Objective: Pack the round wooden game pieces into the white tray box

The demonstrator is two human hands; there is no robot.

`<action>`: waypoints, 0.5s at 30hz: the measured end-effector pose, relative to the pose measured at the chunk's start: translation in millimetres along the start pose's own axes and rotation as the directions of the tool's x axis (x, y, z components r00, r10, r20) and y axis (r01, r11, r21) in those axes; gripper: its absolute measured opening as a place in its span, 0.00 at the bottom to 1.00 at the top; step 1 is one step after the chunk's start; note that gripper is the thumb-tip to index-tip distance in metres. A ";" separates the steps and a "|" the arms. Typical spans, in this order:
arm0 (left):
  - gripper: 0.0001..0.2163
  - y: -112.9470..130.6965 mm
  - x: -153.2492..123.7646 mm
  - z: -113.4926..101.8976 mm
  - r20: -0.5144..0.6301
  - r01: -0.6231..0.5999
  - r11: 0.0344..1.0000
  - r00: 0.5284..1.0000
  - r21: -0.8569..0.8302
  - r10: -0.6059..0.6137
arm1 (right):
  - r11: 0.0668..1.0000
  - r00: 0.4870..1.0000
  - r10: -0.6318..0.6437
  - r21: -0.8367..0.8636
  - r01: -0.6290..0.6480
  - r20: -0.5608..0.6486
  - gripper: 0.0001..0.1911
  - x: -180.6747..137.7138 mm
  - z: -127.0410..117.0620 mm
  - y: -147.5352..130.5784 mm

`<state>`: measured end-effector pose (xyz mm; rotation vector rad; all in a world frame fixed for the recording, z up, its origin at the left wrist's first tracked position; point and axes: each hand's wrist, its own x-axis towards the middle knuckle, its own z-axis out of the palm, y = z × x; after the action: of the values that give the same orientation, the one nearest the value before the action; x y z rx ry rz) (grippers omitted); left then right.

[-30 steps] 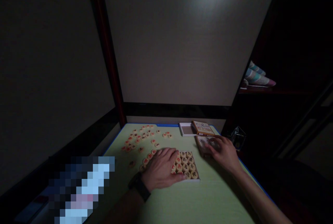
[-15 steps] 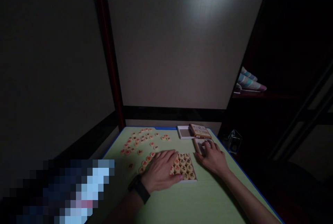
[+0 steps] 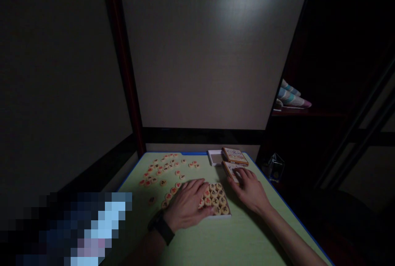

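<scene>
My left hand (image 3: 187,203), with a dark watch on its wrist, lies flat with fingers stretched out over the left side of a white tray (image 3: 226,215) packed with round wooden game pieces (image 3: 216,197) marked in red and black. Just right of the tray, my right hand (image 3: 249,190) rests palm down, its fingertips on the near edge of a brown box lid (image 3: 231,168). Many more round pieces (image 3: 163,169) lie scattered on the green table (image 3: 228,241) to the left.
A white box base (image 3: 214,157) and another brown printed lid (image 3: 235,155) sit at the table's far edge. A small glass object (image 3: 275,167) stands off the right edge. Folded cloths (image 3: 291,98) lie on a dark shelf. Walls close in behind and left.
My right hand has slid left and nearer, off the top of the brown lid to its near edge beside the tray. The left hand has stayed on the tray.
</scene>
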<state>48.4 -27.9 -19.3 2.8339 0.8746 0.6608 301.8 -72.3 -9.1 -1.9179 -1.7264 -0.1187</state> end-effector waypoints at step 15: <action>0.25 -3.0 11.1 -7.8 -0.072 0.243 0.910 0.957 -0.335 -0.282 | 0.989 0.984 -0.147 0.029 0.145 0.099 0.23 -20.6 6.0 -68.1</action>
<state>51.7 -19.4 -8.7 2.3536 1.0352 0.8518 232.4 -86.4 0.1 -1.8089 -1.9276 -0.0578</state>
